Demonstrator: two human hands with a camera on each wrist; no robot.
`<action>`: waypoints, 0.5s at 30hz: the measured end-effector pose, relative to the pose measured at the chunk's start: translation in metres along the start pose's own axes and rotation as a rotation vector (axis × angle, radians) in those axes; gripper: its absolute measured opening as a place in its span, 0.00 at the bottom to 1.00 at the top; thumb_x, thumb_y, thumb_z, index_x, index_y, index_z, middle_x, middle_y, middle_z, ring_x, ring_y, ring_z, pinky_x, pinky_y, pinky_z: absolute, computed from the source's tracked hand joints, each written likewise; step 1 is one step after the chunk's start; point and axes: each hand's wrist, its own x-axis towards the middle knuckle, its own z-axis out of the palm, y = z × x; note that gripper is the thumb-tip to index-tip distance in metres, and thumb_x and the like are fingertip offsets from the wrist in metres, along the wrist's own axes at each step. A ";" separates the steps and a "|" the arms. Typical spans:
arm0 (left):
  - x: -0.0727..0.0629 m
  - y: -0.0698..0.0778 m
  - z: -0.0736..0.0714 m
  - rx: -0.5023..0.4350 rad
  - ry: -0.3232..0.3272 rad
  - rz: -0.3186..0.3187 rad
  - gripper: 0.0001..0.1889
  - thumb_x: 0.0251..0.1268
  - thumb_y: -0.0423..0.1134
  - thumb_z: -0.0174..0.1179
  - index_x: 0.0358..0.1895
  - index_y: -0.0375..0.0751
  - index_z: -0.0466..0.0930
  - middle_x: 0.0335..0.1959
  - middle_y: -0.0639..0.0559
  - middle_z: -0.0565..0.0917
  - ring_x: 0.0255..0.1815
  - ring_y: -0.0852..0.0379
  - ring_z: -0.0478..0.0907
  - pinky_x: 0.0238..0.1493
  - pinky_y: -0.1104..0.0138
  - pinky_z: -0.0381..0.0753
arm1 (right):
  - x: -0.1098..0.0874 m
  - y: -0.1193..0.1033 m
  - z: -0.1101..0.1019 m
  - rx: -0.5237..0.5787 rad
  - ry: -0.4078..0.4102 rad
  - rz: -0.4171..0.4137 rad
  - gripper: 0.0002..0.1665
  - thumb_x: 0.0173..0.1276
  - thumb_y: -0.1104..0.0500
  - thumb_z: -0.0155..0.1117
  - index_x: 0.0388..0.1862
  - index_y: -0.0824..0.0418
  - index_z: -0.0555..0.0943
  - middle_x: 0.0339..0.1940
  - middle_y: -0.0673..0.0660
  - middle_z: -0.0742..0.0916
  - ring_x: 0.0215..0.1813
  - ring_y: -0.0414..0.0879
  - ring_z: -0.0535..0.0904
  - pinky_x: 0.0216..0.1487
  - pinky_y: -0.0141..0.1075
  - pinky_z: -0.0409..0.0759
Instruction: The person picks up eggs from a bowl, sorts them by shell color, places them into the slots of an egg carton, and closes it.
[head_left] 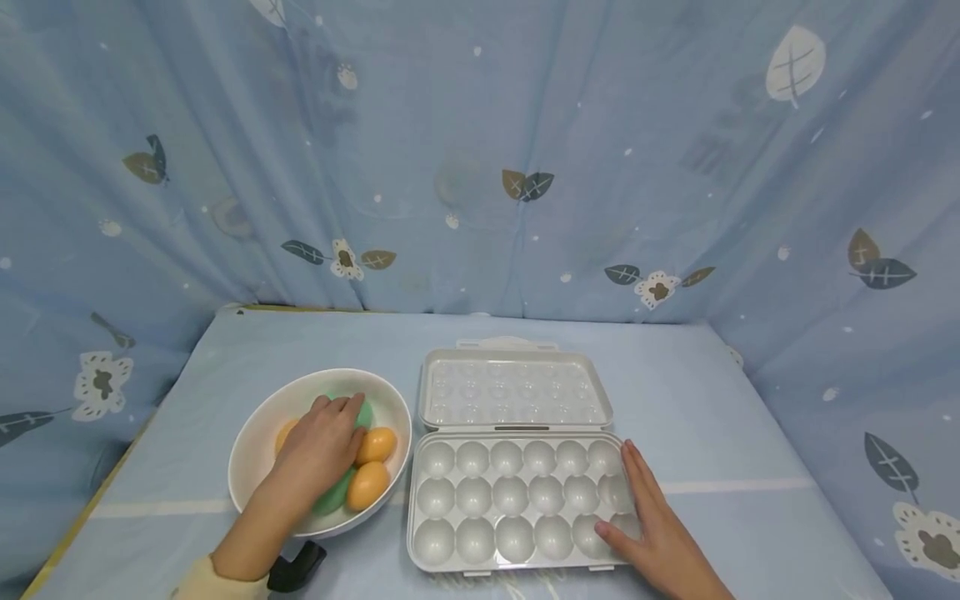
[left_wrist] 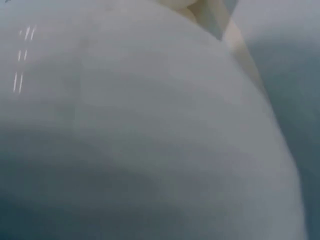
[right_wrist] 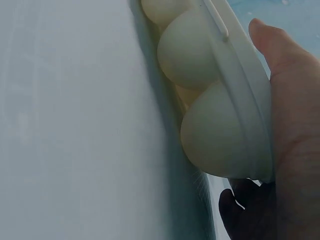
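Note:
My left hand (head_left: 321, 437) reaches down into a white bowl (head_left: 255, 417), its fingers and thumb bent around a green egg (head_left: 365, 414). Two orange eggs (head_left: 368, 487) lie right of the hand, and another green egg (head_left: 334, 495) is partly covered by it. In the left wrist view the bowl's outer wall (left_wrist: 165, 115) fills most of the picture and hides the hand. My right hand (head_left: 656, 533) rests against the right end of a grey egg tray (head_left: 491, 557), fingers straight along its side and thumb over the front corner cups. The right wrist view shows the tray's rounded cups (right_wrist: 220, 132) beside the thumb (right_wrist: 280, 45).
The tray's hinged lid (head_left: 517, 387) lies folded back behind it. A light blue cloth (head_left: 720, 408) covers the table, and a patterned curtain (head_left: 480, 150) hangs behind and at both sides. A black strap piece (head_left: 297, 567) sits at the left wrist, near the bowl.

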 end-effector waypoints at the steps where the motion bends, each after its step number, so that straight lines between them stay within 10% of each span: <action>1: 0.000 0.000 0.000 0.017 0.005 0.006 0.26 0.63 0.32 0.69 0.63 0.25 0.77 0.49 0.36 0.86 0.42 0.42 0.77 0.46 0.52 0.83 | 0.000 -0.001 0.000 0.000 0.005 -0.001 0.65 0.64 0.45 0.75 0.87 0.54 0.44 0.86 0.63 0.54 0.80 0.23 0.37 0.67 0.08 0.39; 7: 0.001 -0.003 0.000 0.040 0.033 -0.003 0.27 0.58 0.30 0.71 0.63 0.28 0.78 0.42 0.38 0.86 0.38 0.44 0.76 0.42 0.52 0.82 | 0.002 -0.003 -0.001 0.000 0.038 -0.019 0.65 0.63 0.46 0.76 0.87 0.55 0.44 0.85 0.64 0.56 0.81 0.25 0.38 0.68 0.09 0.39; 15: -0.001 -0.007 -0.004 -0.150 0.020 -0.070 0.29 0.61 0.32 0.70 0.66 0.34 0.74 0.52 0.35 0.80 0.49 0.39 0.79 0.48 0.44 0.82 | 0.000 0.000 0.002 0.004 0.052 -0.036 0.64 0.62 0.47 0.76 0.86 0.58 0.47 0.85 0.64 0.57 0.81 0.23 0.39 0.68 0.09 0.40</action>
